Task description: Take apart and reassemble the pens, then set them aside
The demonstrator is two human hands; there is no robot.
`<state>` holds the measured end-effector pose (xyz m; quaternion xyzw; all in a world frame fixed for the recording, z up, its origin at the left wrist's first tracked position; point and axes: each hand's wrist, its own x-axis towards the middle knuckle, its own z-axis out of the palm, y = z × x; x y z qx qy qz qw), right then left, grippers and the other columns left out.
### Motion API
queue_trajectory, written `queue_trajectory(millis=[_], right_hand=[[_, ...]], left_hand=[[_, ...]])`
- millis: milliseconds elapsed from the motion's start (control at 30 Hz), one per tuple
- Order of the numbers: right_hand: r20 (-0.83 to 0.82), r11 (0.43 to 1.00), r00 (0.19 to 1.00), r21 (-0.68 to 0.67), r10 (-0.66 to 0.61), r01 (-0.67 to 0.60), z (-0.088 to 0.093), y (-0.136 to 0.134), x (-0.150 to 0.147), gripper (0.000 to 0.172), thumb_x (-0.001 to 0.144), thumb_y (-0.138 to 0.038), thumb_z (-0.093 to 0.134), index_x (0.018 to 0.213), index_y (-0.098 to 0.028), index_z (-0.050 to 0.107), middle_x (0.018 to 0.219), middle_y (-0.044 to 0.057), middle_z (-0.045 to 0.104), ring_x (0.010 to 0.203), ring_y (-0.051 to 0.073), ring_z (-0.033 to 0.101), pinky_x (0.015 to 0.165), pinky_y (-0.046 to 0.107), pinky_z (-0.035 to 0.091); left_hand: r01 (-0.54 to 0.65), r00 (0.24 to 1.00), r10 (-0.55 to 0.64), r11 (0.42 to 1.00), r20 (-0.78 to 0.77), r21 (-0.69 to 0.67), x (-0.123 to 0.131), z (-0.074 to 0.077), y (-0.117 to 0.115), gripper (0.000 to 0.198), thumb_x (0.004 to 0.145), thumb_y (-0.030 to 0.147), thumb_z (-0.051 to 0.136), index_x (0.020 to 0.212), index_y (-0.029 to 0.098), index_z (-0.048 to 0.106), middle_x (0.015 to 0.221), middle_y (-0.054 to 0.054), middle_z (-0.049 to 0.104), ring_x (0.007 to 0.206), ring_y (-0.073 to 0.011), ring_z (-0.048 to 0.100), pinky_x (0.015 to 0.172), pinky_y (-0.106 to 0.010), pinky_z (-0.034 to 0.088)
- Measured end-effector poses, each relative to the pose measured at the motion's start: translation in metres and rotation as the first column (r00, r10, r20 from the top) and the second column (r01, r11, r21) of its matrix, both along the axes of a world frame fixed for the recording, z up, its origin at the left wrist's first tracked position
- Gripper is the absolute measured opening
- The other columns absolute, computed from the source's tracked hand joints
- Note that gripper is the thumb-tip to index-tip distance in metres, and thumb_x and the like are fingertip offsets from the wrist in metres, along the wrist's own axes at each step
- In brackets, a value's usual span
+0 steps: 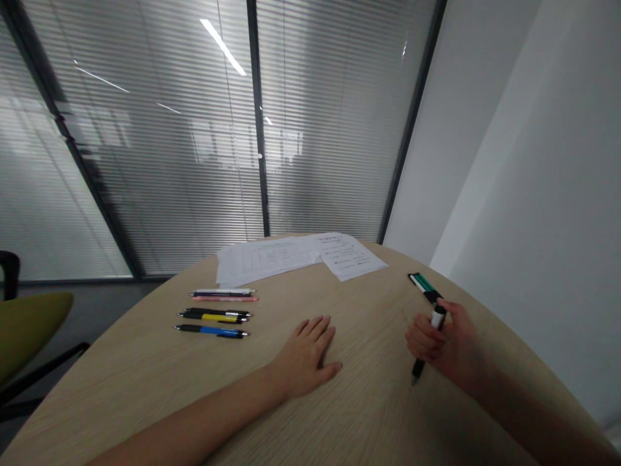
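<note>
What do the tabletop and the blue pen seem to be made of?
The tabletop looks like pale wood-grain laminate or veneer with a satin finish: fine, straight grain runs across it, though the look can't settle which. The blue pen looks like glossy plastic, judging by the sheen along its barrel; its clip may be metal.

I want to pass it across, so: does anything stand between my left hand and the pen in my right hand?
Nothing visible does. Only the wood-grain tabletop lies between the flat, open left hand and the black pen gripped in the right hand.
</note>
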<state>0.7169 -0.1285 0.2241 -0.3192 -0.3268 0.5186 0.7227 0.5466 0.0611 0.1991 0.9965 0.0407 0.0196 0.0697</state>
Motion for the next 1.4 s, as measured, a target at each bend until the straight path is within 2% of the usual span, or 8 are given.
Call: queue_trajectory(millis=[200, 800, 1000, 1100, 1167, 1267, 1333, 1400], right_hand=[[-0.027, 1.0, 0.999, -0.002, 0.03, -0.03, 0.001, 0.002, -0.002, 0.053, 0.077, -0.058, 0.026, 0.041, -0.02, 0.023, 0.038, -0.007, 0.017, 0.034, 0.006, 0.019, 0.035, 0.021, 0.019], [-0.008, 1.0, 1.0, 0.006, 0.014, -0.014, 0.0, 0.001, 0.001, 0.048, 0.072, -0.054, 0.034, 0.04, -0.021, 0.021, 0.037, -0.007, 0.016, 0.033, 0.007, 0.02, 0.035, 0.022, 0.02], [-0.026, 1.0, 0.999, -0.011, 0.02, -0.021, -0.002, 0.003, 0.004, 0.055, 0.075, -0.063, 0.027, 0.04, -0.02, 0.019, 0.036, -0.008, 0.014, 0.031, 0.006, 0.017, 0.032, 0.02, 0.019], [0.012, 0.999, 1.0, -0.033, 0.027, -0.026, -0.006, 0.006, 0.005, 0.059, 0.073, -0.068, 0.024, 0.039, -0.02, 0.026, 0.035, -0.009, 0.015, 0.029, 0.005, 0.014, 0.03, 0.019, 0.016], [0.073, 0.996, 0.997, -0.082, -0.035, 0.041, -0.007, 0.008, 0.004, 0.059, 0.07, -0.07, 0.029, 0.042, -0.018, 0.036, 0.034, -0.009, 0.018, 0.029, 0.004, 0.013, 0.029, 0.018, 0.014], [0.199, 0.954, 0.961, -0.19, -0.193, 0.231, -0.008, 0.009, 0.002, 0.05, 0.067, -0.066, 0.042, 0.06, -0.017, 0.05, 0.036, -0.01, 0.026, 0.03, 0.004, 0.017, 0.032, 0.017, 0.018], [0.294, 0.919, 0.931, -0.26, -0.216, 0.296, -0.008, 0.008, 0.004, 0.045, 0.068, -0.063, 0.046, 0.062, -0.018, 0.05, 0.038, -0.009, 0.031, 0.031, 0.004, 0.022, 0.033, 0.018, 0.021], [0.412, 0.885, 0.891, -0.32, -0.193, 0.339, -0.01, 0.006, 0.011, 0.045, 0.073, -0.058, 0.044, 0.054, -0.017, 0.046, 0.04, -0.007, 0.035, 0.033, 0.005, 0.028, 0.035, 0.019, 0.025]], left_hand=[[0.005, 1.0, -0.004, 1.0, 0.025, -0.012, 0.001, -0.005, 0.003, 0.063, 0.078, 0.05, 0.038, 0.128, 0.011, 0.031, 0.137, -0.015, 0.023, 0.125, -0.026, 0.021, 0.101, -0.044, 0.018], [0.005, 1.0, -0.005, 1.0, 0.01, -0.014, 0.0, -0.004, 0.003, 0.062, 0.078, 0.049, 0.038, 0.128, 0.013, 0.031, 0.137, -0.014, 0.023, 0.125, -0.0262, 0.02, 0.1, -0.045, 0.018], [-0.002, 1.0, 0.002, 1.0, 0.007, -0.019, -0.001, 0.001, 0.0, 0.062, 0.078, 0.048, 0.04, 0.127, 0.011, 0.032, 0.136, -0.015, 0.023, 0.125, -0.0262, 0.021, 0.101, -0.044, 0.018], [-0.003, 1.0, 0.003, 1.0, 0.004, -0.018, -0.001, 0.001, -0.001, 0.063, 0.078, 0.048, 0.039, 0.127, 0.009, 0.033, 0.136, -0.016, 0.023, 0.125, -0.0267, 0.021, 0.101, -0.044, 0.018], [0.001, 1.0, -0.001, 1.0, 0.007, -0.013, 0.0, 0.0, 0.0, 0.063, 0.078, 0.048, 0.039, 0.127, 0.009, 0.032, 0.136, -0.016, 0.023, 0.125, -0.0267, 0.02, 0.101, -0.044, 0.018], [0.005, 1.0, -0.005, 1.0, 0.011, -0.007, 0.0, -0.002, 0.001, 0.063, 0.078, 0.049, 0.039, 0.128, 0.01, 0.032, 0.136, -0.016, 0.022, 0.125, -0.0264, 0.02, 0.101, -0.044, 0.018], [0.002, 1.0, -0.001, 1.0, 0.009, -0.008, 0.0, -0.002, 0.002, 0.063, 0.078, 0.049, 0.039, 0.128, 0.011, 0.032, 0.136, -0.015, 0.023, 0.125, -0.0263, 0.02, 0.101, -0.044, 0.018], [0.001, 1.0, -0.001, 1.0, 0.01, -0.012, 0.0, -0.001, 0.001, 0.063, 0.078, 0.049, 0.039, 0.127, 0.011, 0.032, 0.136, -0.015, 0.023, 0.125, -0.0262, 0.02, 0.101, -0.043, 0.018]])
